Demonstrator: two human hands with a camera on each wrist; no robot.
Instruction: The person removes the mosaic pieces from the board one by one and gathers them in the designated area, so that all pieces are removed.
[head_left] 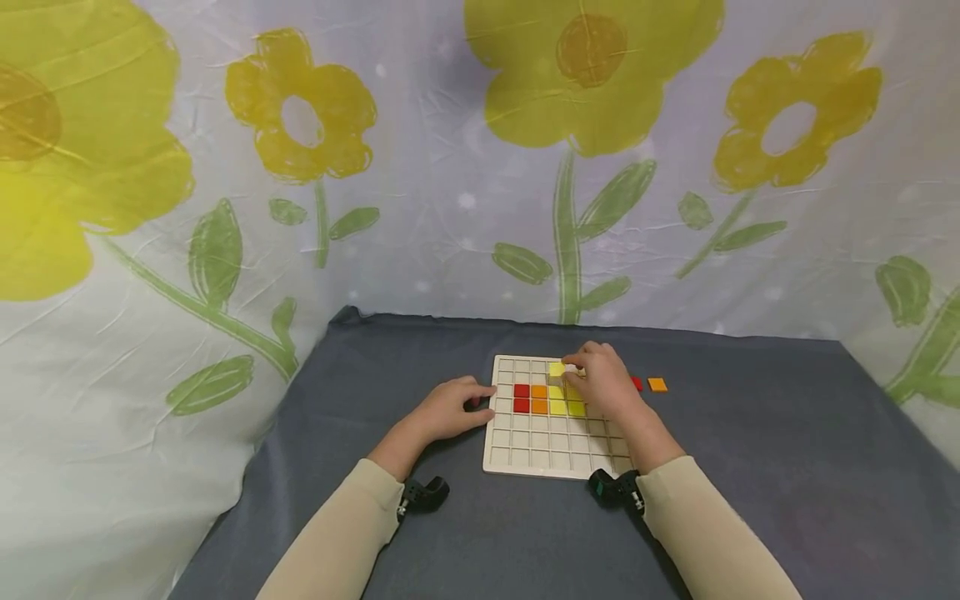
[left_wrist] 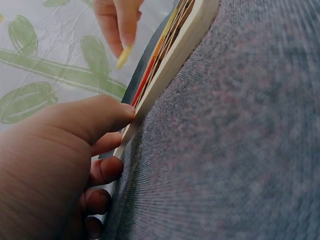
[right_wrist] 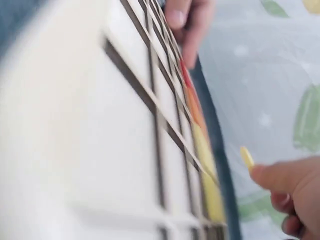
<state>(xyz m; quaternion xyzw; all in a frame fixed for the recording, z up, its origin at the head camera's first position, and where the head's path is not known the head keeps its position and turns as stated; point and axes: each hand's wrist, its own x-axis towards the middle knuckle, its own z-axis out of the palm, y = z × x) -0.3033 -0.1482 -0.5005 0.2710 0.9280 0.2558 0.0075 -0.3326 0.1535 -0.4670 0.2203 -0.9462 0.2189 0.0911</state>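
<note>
A pale wooden grid board [head_left: 531, 458] lies on the grey cloth. Along its left edge my left hand [head_left: 447, 408] rests, thumb and fingertips touching the rim, thumb and forefinger spread apart. Red tiles [head_left: 521, 391], orange tiles [head_left: 538, 406] and yellow tiles [head_left: 557, 407] sit in neighbouring cells. Over the board's upper right part, my right hand [head_left: 606, 379] pinches a yellow tile [left_wrist: 123, 56] between thumb and finger. Both wrist views show that tile raised off the board. The right hand and forearm hide some of the cells on that side.
Beyond the board's right side, a loose orange tile [head_left: 657, 384] lies on the grey cloth [head_left: 750, 467], beside a partly hidden red tile [head_left: 637, 383]. A flower-printed curtain [head_left: 435, 242] hangs behind and to the sides.
</note>
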